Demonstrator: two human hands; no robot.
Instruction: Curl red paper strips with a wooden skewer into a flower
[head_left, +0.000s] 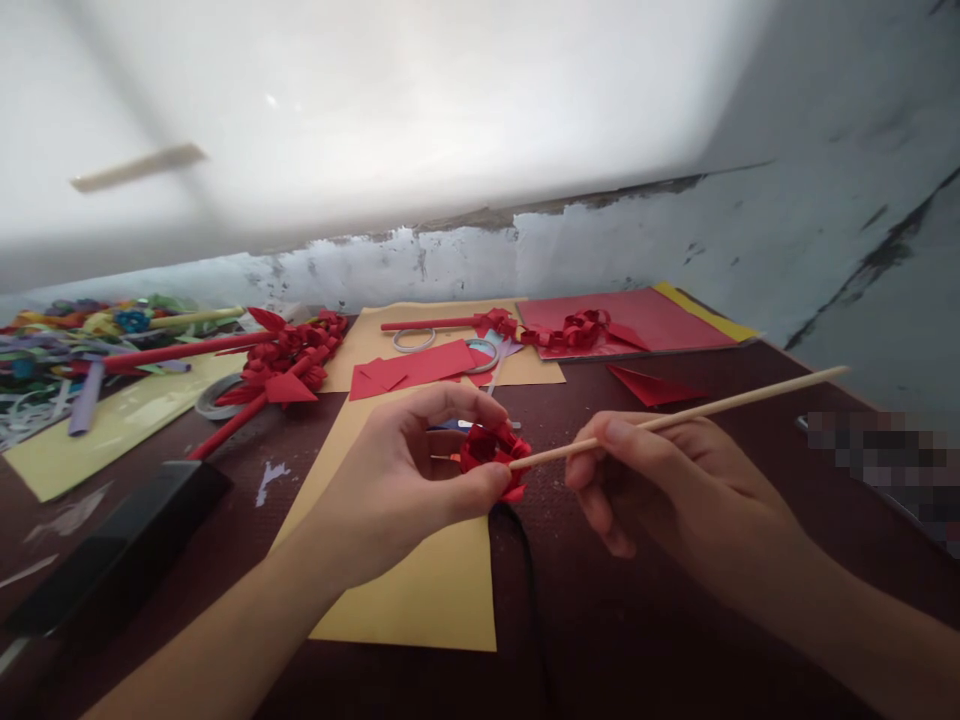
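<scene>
My left hand (420,470) pinches a curled red paper flower (495,447) between thumb and fingers, above the dark table. In my right hand (660,470) is a thin wooden stick (735,402), gripped between thumb and forefinger. The stick slopes down to the left, and its near tip meets the red paper at my left thumb. Whether the tip goes into the paper or only touches it, I cannot tell. Beneath my left hand lies a yellow paper sheet (420,590).
Red paper flowers on red stems (292,360) lie at the left, beside a heap of coloured paper strips (45,350). Behind my hands are tape rolls (414,340), red paper pieces (420,366) and a red folder (637,315). A black box (120,540) sits front left.
</scene>
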